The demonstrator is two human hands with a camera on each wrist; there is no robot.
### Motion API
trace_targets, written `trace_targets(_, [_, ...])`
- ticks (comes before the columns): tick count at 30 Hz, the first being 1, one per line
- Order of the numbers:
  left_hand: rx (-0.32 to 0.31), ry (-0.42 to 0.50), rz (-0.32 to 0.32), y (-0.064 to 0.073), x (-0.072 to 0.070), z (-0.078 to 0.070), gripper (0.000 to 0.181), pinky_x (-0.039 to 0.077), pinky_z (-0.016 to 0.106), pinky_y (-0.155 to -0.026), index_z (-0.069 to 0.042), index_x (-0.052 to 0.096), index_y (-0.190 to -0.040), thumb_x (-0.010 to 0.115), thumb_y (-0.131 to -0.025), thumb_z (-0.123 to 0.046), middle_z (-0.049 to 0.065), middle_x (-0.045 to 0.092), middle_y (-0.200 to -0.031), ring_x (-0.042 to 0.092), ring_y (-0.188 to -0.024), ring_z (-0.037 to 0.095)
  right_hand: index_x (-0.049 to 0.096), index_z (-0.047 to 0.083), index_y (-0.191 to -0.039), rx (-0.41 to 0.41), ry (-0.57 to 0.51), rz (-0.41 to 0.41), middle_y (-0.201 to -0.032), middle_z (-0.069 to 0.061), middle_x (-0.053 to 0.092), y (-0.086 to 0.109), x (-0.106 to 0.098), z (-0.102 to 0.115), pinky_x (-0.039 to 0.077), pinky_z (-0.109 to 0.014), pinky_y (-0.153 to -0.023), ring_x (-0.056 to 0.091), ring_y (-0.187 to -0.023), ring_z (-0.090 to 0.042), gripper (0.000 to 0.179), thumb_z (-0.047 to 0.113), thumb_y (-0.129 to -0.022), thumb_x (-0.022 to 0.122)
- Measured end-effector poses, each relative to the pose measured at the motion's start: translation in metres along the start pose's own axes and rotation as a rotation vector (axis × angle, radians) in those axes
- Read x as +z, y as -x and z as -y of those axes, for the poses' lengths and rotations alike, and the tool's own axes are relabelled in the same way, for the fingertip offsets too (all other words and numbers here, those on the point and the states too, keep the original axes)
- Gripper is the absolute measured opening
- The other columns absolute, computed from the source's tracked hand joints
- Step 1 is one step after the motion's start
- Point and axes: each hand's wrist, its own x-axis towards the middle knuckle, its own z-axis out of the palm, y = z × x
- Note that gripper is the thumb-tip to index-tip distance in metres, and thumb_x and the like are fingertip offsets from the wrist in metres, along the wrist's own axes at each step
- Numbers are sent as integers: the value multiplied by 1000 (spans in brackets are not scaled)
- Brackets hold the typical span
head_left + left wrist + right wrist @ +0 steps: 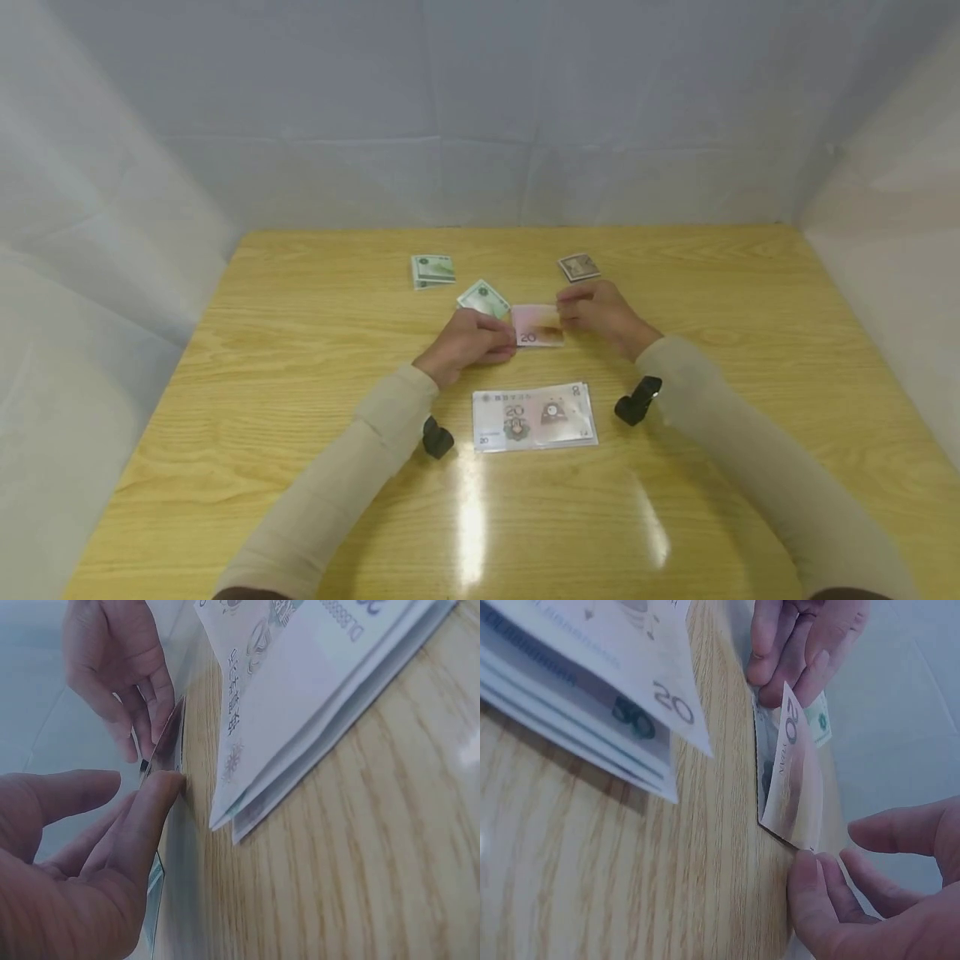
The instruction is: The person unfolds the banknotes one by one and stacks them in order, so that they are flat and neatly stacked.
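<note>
A folded pinkish 20-yuan banknote (538, 325) lies between my hands, its upper layer lifted from the lower one in the right wrist view. My left hand (472, 343) touches the note's left end with its fingertips, thumb and fingers apart. At the opposite end, my right hand (600, 317) rests a fingertip (806, 866) against the note's corner; its other fingers are loosely bent. Nearer to me lies a pile of flat banknotes (534, 417) with a 20 on top. A green folded banknote (483, 297) sits just beyond the left hand, partly hidden by it.
Another green folded banknote (432, 269) lies at the back left of the wooden table (300, 350). A small brown folded banknote (579, 267) is behind the right hand. White sheeting (480, 183) hangs behind the table and at both sides.
</note>
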Motion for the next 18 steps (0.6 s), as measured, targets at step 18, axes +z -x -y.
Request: trace_targets(18, [6, -3, 18, 1, -1, 1, 25, 62, 28, -87, 11, 63, -122, 61, -99, 1, 24, 69, -113, 71, -100, 27, 55, -8, -135, 48, -89, -49, -136, -21, 53, 1, -2, 0, 57, -31, -99, 59, -121, -31, 41, -1, -96, 65])
